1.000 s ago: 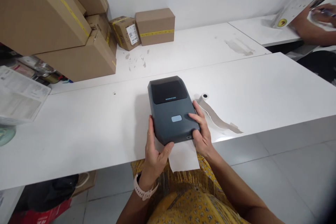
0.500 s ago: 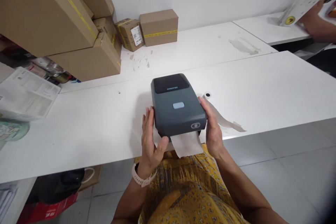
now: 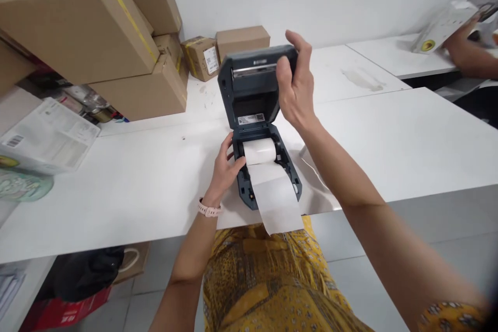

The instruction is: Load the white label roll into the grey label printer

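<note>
A dark grey label printer (image 3: 244, 193) sits near the table's front edge with its lid (image 3: 252, 83) swung up, its inside facing me. My right hand (image 3: 299, 85) grips the lid's upper right corner, thumb on the inner side. Against the left wall of the base is my left hand (image 3: 224, 168), its thumb over the rim and its fingers along the outside. A white label roll (image 3: 260, 151) lies in the base. From it a paper strip (image 3: 277, 202) runs forward and hangs past the front edge.
Cardboard boxes (image 3: 116, 36) are stacked at the back left, with smaller ones (image 3: 243, 39) by the wall. A white printed carton (image 3: 50, 135) stands at the left. A curled backing strip (image 3: 315, 168) lies right of the printer. Another person's arm (image 3: 465, 52) is at the far right.
The lid was down and is now raised, so the label roll shows. My right hand moved from the printer's right side up to the lid; my left hand shifted slightly back along the base.
</note>
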{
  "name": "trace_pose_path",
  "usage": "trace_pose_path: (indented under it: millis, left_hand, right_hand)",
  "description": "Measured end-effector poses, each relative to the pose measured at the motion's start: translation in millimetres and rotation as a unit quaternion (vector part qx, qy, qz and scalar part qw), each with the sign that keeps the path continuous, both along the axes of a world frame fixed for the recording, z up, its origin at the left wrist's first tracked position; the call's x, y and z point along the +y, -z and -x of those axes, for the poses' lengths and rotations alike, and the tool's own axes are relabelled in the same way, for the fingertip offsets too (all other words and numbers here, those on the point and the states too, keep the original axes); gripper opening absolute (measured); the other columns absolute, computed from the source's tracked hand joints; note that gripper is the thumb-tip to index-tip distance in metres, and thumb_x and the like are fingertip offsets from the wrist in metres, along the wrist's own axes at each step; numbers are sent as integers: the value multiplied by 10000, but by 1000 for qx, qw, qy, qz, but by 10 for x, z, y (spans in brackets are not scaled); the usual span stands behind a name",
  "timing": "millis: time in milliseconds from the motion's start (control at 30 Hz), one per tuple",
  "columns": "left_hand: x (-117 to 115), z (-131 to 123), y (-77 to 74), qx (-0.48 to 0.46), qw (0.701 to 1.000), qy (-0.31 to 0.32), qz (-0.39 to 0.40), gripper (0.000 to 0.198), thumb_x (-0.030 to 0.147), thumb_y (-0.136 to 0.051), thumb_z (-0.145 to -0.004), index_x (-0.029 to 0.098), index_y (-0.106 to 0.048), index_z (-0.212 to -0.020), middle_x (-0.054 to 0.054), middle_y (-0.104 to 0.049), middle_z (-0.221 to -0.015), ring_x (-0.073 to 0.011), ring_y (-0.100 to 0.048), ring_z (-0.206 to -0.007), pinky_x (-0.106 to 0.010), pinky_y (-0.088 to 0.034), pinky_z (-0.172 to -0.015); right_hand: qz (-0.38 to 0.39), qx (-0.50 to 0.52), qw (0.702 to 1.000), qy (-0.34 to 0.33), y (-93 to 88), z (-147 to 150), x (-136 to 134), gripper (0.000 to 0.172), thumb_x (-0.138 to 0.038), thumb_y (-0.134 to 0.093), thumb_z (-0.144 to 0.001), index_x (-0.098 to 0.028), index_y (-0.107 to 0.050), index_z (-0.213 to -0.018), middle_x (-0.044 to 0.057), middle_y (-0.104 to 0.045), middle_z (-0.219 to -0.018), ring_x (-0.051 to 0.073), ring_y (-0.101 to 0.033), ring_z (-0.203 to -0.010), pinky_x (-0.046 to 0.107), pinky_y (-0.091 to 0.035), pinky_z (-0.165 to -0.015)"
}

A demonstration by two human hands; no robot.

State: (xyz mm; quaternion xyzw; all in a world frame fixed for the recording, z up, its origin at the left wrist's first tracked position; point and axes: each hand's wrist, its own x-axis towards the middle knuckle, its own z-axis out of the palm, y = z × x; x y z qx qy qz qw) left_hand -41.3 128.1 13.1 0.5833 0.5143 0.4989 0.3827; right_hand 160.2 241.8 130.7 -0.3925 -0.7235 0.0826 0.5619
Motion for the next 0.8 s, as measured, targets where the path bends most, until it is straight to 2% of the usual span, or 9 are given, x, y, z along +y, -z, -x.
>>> trace_pose_path:
  millis: [133,233,300,367,433,500,567,633,800]
  left_hand:
    - [-53,-27,-19,3,1000,12,26,849,406,-742,-877,325,-355,-1628,-103,-393,-1733,-376,-353,-1611,-560,-430,-1241]
    - [-50,-37,-45,0,999,15,38,869,389,-726,-879,312,-317,-1642,-115,-409,-1719,-383,-349,-1612,-571,-422,-1246]
    - [-45,-41,-38,0,999,13,40,856,384,-718,-892,311,-314,-1643,-116,-413,-1716,-377,-353,-1612,-562,-425,-1248]
    - [-43,-45,-16,2,1000,10,30,837,367,-712,-902,318,-321,-1641,-106,-403,-1724,-366,-354,-1614,-544,-430,-1249]
    - [-44,-47,7,4,1000,9,13,826,337,-702,-908,326,-324,-1643,-97,-392,-1734,-354,-356,-1616,-532,-430,-1252]
    - [-48,-44,20,6,1000,14,2,834,310,-694,-908,326,-312,-1649,-98,-385,-1739,-348,-368,-1611,-531,-427,-1255]
    - [-54,-32,23,8,1000,22,-4,855,295,-696,-900,323,-296,-1655,-106,-378,-1744,-347,-390,-1600,-539,-422,-1258]
    - [-59,-13,25,8,1000,30,-5,880,278,-701,-891,325,-279,-1661,-115,-355,-1755,-349,-404,-1593,-548,-416,-1261]
    - [-59,11,43,-3,999,34,0,931,235,-703,-874,357,-242,-1674,-122,-266,-1789,-361,-408,-1591,-541,-455,-1231]
  right_hand:
    - [27,4,1000,7,-22,64,397,682,-769,-172,-1041,-351,-315,-1560,92,-546,-1551,312,-561,-1446,500,-505,-1162]
    - [18,-9,1000,-15,88,-1,471,643,-718,-222,-1067,-381,-244,-1614,86,-513,-1597,290,-550,-1466,484,-516,-1147]
    - [-17,-14,1000,-8,210,-75,320,651,-681,-287,-1076,-389,-193,-1650,97,-493,-1619,303,-533,-1479,528,-513,-1144]
    - [-54,-7,998,21,352,-145,44,639,-628,-349,-1082,-357,-246,-1651,127,-525,-1588,334,-556,-1444,591,-512,-1125]
    - [-59,-16,998,23,490,-200,-252,517,-536,-381,-1097,-308,-446,-1557,137,-649,-1442,334,-641,-1325,586,-535,-1083]
    - [-18,-104,993,-61,599,-237,-456,401,-470,-438,-1093,-280,-613,-1399,116,-749,-1267,315,-710,-1189,535,-564,-1031]
    - [46,-242,953,-176,665,-252,-517,396,-472,-508,-1068,-253,-651,-1365,118,-769,-1271,328,-719,-1175,523,-564,-1017]
    - [94,-360,897,-238,685,-242,-461,513,-521,-551,-1038,-212,-614,-1443,156,-741,-1355,375,-698,-1219,560,-539,-1037]
    - [149,-496,824,-230,602,-85,-247,719,-635,-633,-955,-192,-562,-1518,188,-778,-1233,416,-722,-1112,575,-502,-1019]
